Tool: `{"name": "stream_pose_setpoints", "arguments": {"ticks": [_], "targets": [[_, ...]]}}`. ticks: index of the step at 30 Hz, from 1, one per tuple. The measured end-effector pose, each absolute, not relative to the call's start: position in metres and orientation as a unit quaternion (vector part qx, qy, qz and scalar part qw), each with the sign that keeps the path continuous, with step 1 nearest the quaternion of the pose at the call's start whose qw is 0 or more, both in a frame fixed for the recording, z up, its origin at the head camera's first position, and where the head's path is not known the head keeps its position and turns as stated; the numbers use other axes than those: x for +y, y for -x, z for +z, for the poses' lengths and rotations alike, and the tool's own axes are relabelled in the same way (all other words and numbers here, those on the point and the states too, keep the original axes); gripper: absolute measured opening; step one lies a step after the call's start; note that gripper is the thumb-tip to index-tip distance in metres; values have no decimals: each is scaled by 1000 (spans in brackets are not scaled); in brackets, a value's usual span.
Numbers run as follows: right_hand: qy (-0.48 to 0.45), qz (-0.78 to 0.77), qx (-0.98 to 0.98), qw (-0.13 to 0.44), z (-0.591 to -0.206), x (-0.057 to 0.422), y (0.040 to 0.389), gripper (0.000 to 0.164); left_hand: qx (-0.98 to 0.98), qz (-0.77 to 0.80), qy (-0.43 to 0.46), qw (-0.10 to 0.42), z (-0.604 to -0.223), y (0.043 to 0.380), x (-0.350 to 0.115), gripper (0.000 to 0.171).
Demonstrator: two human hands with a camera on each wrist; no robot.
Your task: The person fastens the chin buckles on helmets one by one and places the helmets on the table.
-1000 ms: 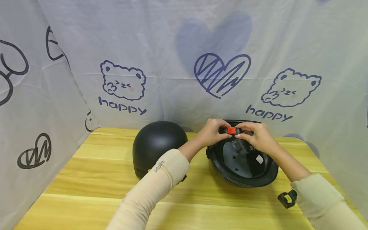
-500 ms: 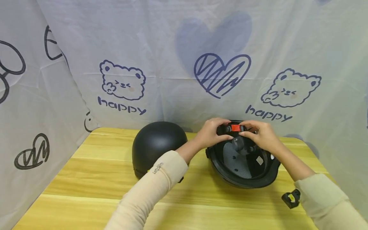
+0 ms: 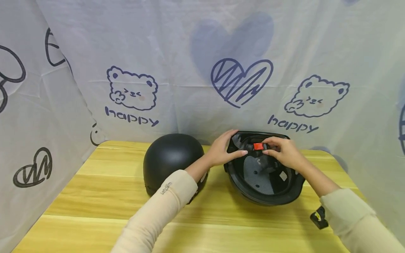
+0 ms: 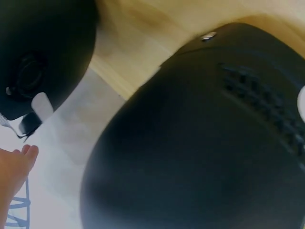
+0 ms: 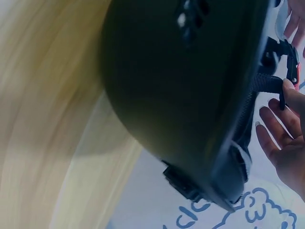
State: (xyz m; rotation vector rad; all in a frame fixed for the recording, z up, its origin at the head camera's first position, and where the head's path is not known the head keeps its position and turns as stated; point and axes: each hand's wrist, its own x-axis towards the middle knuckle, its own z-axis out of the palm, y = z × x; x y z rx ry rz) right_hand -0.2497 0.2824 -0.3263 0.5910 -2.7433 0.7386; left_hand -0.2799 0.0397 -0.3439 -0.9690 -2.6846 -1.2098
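A black helmet (image 3: 269,199) lies upturned on the table, its lining and straps showing. Between thumb and fingers my right hand (image 3: 283,151) pinches the right end of the chin-strap buckle (image 3: 258,146), which has a red part. In the right wrist view, the black strap webbing (image 5: 267,83) runs from the helmet to that hand. My left hand (image 3: 219,149) is off the buckle, fingers at the helmet's left rim and thumb stretched over the opening. Whether those fingers touch the rim is unclear. The left wrist view shows only part of the left hand (image 4: 16,167).
A second black helmet (image 3: 171,161) stands dome up to the left, partly behind the left forearm. A small black device with yellow (image 3: 319,218) sits by the right cuff. The wooden table (image 3: 95,200) meets a printed white cloth (image 3: 190,70) at the back.
My left hand has let go of the buckle and shifted left, its fingers spreading toward the rim. The right hand still holds the buckle, which is slightly lower than half a second ago.
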Motion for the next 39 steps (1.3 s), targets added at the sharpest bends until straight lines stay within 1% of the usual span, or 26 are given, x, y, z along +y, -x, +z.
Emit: {"name": "stream_pose_setpoints", "arguments": {"ticks": [3,6,10,17,20,27,32,34,37,39], "targets": [[-203,250,-940,109,-331,284,251,27,-872,-389,298,-11,-348,279,37,83],[-201,245,-943,99,-335,286,252,26,-873,-391,288,-29,-353,279,35,89],[-205,230,-947,93,-340,286,253,24,-872,-397,283,-42,-359,280,34,92],[-222,209,-947,100,-346,286,253,26,-867,-406,286,-50,-366,283,33,94],[-225,221,-942,114,-342,287,250,26,-864,-411,286,-54,-368,283,33,95],[-220,238,-926,192,-330,297,240,23,-862,-413,289,-59,-368,282,31,94],[-200,266,-913,238,-328,310,230,28,-864,-405,293,-57,-369,282,30,93],[-188,275,-910,248,-328,316,228,32,-863,-407,293,-58,-368,282,29,93],[-171,294,-910,237,-329,326,226,40,-861,-413,290,-62,-368,282,29,93],[-158,303,-916,211,-330,334,225,47,-862,-412,290,-63,-368,282,29,94]]}}
